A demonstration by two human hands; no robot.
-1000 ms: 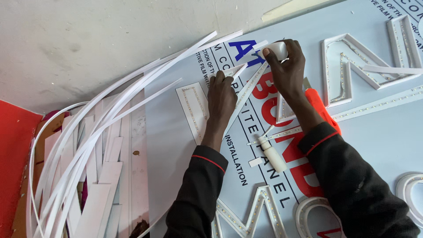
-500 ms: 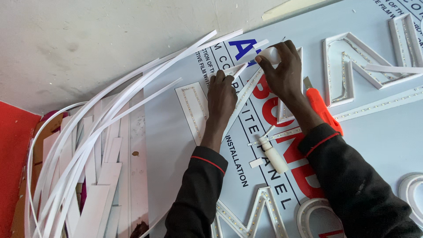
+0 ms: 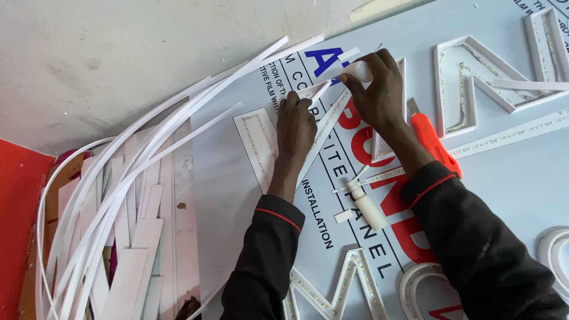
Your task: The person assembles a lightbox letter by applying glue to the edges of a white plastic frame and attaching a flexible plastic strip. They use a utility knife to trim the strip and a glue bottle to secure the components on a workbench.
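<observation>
We have our left hand [image 3: 296,121] pressed flat on the thin white plastic strip [image 3: 325,127], fingers curled down on it, not wrapped around anything. Our right hand [image 3: 379,89] pinches the top end of that strip together with a small white piece we cannot make out. The strip runs slanted between our two hands, over the big pale blue panel [image 3: 237,195] we are working on.

We think the strip could spring back and slip if the left hand lifts, because it bends so easily. The orange cutting knife [image 3: 435,142] lies just under our right wrist, so a sleeve could bump it or catch its tip. The small white tube [image 3: 367,204] near our right forearm could roll away.

We count two hands, one knife and one tube. White raised letters with little lights [image 3: 474,83] show in about six spots, some cut off. The loose long white strips [image 3: 118,195] left of our left hand are too many to count.
</observation>
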